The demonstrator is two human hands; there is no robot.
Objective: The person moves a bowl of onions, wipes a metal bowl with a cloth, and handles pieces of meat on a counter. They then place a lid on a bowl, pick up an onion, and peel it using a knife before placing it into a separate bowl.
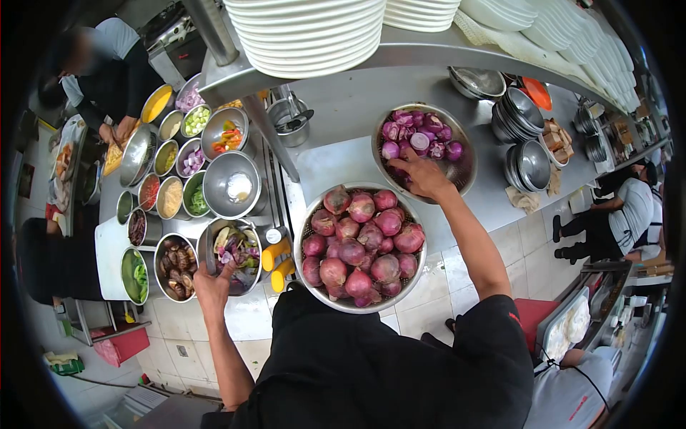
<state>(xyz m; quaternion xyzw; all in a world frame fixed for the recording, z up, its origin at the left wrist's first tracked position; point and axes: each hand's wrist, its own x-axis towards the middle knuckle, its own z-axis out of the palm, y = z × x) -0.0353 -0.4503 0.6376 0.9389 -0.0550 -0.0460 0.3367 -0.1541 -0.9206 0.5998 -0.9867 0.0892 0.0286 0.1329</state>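
My left hand point(213, 286) is closed around what looks like a knife point(209, 250), its broad blade upright at the left rim of a metal bowl of onion peelings point(239, 252). My right hand point(421, 175) reaches over a perforated metal bowl point(468, 154), fingers spread and touching the peeled purple onions point(420, 141) inside. Its palm side is hidden. Between my arms, close to my body, a large perforated bowl point(421, 268) is heaped with unpeeled red onions point(351, 252).
Many metal containers point(170, 197) of cut food stand at left, beside yellow handles point(276, 254). Stacked plates point(307, 36) sit on an overhead shelf point(411, 56). Nested metal bowls point(527, 166) are at right. One person point(107, 79) works at upper left; others point(622, 207) are at right.
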